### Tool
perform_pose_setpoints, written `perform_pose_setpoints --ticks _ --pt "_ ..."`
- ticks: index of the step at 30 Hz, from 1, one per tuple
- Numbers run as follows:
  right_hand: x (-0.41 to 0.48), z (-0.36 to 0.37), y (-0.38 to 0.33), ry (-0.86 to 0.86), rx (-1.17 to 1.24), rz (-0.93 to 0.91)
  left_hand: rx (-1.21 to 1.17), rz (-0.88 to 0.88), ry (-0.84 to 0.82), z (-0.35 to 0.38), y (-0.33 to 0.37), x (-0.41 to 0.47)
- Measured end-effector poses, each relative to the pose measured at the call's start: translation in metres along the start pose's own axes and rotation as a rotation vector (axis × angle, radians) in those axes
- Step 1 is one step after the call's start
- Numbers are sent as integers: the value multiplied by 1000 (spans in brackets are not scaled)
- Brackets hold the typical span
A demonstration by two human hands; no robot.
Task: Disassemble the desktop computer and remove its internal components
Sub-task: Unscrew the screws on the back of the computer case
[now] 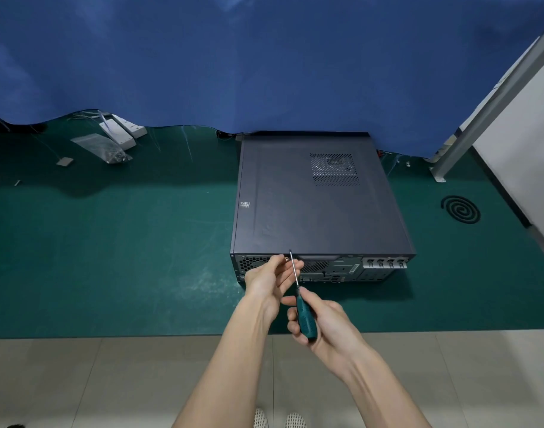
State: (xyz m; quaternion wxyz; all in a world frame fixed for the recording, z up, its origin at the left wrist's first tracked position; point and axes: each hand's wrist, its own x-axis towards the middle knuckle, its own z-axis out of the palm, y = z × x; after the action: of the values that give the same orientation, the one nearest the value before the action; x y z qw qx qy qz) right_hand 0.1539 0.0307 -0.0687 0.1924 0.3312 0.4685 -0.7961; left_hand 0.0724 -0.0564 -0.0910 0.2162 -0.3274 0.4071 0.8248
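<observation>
A dark grey desktop computer case (314, 199) lies flat on the green mat, its closed side panel up and its rear panel facing me. My right hand (323, 319) grips the green handle of a screwdriver (304, 316), whose thin shaft angles up to the panel's rear edge. My left hand (269, 278) is in front of the rear panel and pinches a small brass-coloured screw (286, 259) between thumb and fingertips, right beside the shaft.
Two white power strips (122, 131) and a clear bag of small parts (102, 148) lie at the back left of the green mat (125, 248). A black coil (460, 209) sits right of the case. A blue curtain hangs behind; a grey frame post (468, 140) stands at right.
</observation>
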Motion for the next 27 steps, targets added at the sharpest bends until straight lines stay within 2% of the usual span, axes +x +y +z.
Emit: perform_pose_setpoints --ticks 7,10,12,15,17,19,23,25,27 --pt "-1 -9 3 108 -128 -110 17 20 -33 -6 -2 -2" --pt "0 -11 -7 193 -107 -197 133 42 -108 -4 -1 -8" --pt "2 -8 -22 245 -69 -272 289 120 -176 3 0 -16" --pt "3 -3 -45 268 -54 -327 583 359 -222 21 6 -26" --pt "-1 -4 -60 233 -20 -314 770 523 -215 37 11 -33" --pt "-4 -10 -76 164 53 -296 838 632 -231 55 16 -39" --pt "-6 -35 -107 86 208 -330 839 675 -385 96 17 -40" --pt "0 -54 -123 153 242 -379 848 653 -441 114 13 -33" --pt "10 -83 -142 277 245 -439 924 664 -378 124 5 -18"
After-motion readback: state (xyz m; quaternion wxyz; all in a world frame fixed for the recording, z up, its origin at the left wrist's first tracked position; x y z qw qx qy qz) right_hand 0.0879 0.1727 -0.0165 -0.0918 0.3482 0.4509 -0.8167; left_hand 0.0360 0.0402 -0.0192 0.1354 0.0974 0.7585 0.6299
